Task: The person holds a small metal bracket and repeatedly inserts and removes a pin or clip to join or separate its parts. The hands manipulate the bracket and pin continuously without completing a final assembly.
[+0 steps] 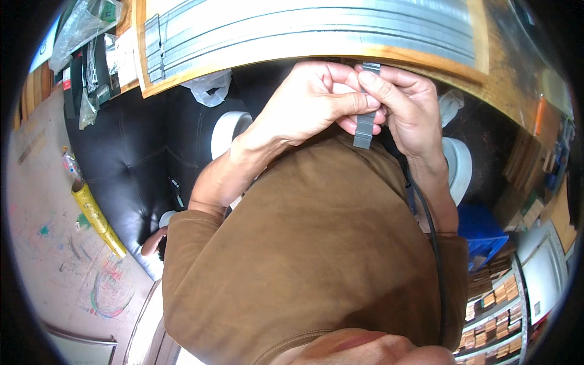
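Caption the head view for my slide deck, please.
Both hands, left hand and right hand, pinch a grey metal strip below a wooden workbench.

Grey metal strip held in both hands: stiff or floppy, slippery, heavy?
The narrow grey metal strip probably handles stiffly: it stands straight between the left hand and right hand, with its free lower end not drooping. It looks thin, so likely light. Its smooth, dull surface could slip, though the fingertips pinch it firmly.

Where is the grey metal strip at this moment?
In the head view, the grey metal strip is upper centre, pinched upright between the left hand and right hand, just below the wooden board's edge.
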`<state>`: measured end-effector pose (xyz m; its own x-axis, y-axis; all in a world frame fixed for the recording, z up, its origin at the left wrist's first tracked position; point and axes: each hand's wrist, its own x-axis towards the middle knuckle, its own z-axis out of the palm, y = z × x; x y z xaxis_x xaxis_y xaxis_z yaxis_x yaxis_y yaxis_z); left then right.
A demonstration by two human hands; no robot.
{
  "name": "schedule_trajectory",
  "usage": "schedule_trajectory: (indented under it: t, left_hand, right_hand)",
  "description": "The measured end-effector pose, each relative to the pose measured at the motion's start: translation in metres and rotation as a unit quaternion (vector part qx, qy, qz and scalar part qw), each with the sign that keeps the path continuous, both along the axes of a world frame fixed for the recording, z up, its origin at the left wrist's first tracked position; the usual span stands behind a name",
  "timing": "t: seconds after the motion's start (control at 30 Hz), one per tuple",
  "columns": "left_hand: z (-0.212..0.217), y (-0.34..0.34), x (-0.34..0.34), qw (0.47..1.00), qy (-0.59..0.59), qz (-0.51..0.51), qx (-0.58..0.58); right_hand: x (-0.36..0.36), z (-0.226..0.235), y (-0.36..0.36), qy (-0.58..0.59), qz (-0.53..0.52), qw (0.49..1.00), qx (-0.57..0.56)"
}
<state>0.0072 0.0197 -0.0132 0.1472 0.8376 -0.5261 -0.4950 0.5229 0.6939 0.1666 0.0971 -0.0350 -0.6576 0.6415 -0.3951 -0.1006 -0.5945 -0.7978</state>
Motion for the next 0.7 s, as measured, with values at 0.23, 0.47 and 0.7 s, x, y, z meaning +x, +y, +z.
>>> schedule_trajectory:
  t: [0.23, 0.47, 0.7]
  left_hand:
    - [0.002, 0.0, -0.002, 1.0, 0.025, -0.013, 0.009]
    - [0.011, -0.018, 0.003, 0.997, 0.081, -0.01, 0.009]
    - [0.012, -0.02, 0.006, 0.996, 0.091, 0.003, 0.009]
  right_hand:
    - [0.002, -0.002, 0.003, -0.005, 0.021, 1.0, 0.004]
    - [0.002, 0.006, -0.003, -0.015, 0.042, 0.999, 0.012]
    - [0.002, 0.004, -0.007, 0.009, 0.049, 0.998, 0.032]
